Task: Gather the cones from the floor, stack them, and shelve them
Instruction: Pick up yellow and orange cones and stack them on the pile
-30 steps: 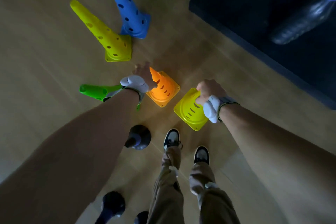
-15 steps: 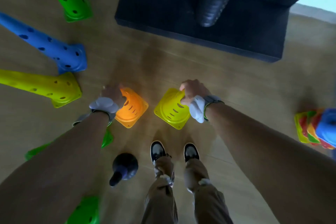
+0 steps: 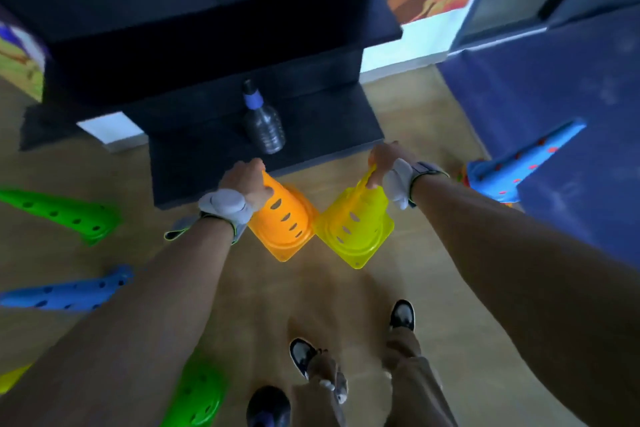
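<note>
My left hand (image 3: 246, 181) grips the tip of a short orange cone (image 3: 282, 224) and holds it off the wooden floor. My right hand (image 3: 385, 158) grips the tip of a short yellow cone (image 3: 356, 229), also lifted. The two cone bases touch side by side in front of me. Directly ahead stands the dark shelf unit (image 3: 311, 135). A stack of cones topped by a tall blue cone (image 3: 512, 170) stands at the right, beside my right wrist.
A plastic bottle (image 3: 264, 125) stands on the shelf's low board. Tall cones lie at the left: a green cone (image 3: 65, 215) and a blue cone (image 3: 65, 295). Another green cone (image 3: 197, 392) lies by my feet. A blue mat (image 3: 554, 97) fills the right.
Both hands have lifted their cones off the floor and carried them forward. My view has swung up and right, so the shelf is now straight ahead and the cone stack closer.
</note>
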Tool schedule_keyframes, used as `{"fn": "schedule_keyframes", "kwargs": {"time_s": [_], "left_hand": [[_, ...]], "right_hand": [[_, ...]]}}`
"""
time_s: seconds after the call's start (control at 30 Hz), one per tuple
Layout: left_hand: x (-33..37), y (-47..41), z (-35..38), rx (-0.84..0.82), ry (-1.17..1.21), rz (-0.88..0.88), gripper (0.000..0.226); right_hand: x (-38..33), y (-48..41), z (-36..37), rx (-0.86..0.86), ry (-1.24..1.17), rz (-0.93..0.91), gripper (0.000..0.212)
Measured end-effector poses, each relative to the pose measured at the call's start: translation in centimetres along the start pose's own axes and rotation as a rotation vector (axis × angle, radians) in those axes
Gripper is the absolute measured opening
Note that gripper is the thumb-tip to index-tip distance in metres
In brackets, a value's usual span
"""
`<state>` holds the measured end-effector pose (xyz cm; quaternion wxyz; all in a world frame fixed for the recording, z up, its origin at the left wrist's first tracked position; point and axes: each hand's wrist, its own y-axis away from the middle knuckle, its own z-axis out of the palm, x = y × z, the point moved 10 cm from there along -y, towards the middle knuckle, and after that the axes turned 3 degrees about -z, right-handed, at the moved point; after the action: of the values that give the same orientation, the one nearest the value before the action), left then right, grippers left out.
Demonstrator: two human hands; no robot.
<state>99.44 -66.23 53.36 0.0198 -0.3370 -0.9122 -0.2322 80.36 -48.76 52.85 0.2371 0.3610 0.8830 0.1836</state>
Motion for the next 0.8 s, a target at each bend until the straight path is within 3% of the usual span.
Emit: {"fn": "schedule_keyframes", "kwargs": {"time_s": [0.07,0.17,0.47,0.67,0.8], "left_hand": [[3.9,-0.4,-2.2,0.036,-0.033,0.035,0.040],[13.5,-0.8,-5.4,0.085,-0.101,0.136,0.037],[38.8,-2.4,-11.0,0.150,-0.168,0.276,0.029],[52.1,-3.9,-14.8,0.185,-0.190,0.352,0.031],[59.0,-5.9,-16.5,0.227,-0.194,0.344,0.026]], "right_hand": [[2.3,0.7,-3.7,0.069,-0.020,0.025,0.006],[8.8,3.5,-11.4,0.218,-0.084,0.105,0.021],[26.1,10.6,-30.5,0.493,-0.124,0.175,0.013],[34.7,13.8,-38.2,0.602,-0.114,0.253,0.032],[40.1,14.4,-41.5,0.660,-0.125,0.325,0.030]]}}
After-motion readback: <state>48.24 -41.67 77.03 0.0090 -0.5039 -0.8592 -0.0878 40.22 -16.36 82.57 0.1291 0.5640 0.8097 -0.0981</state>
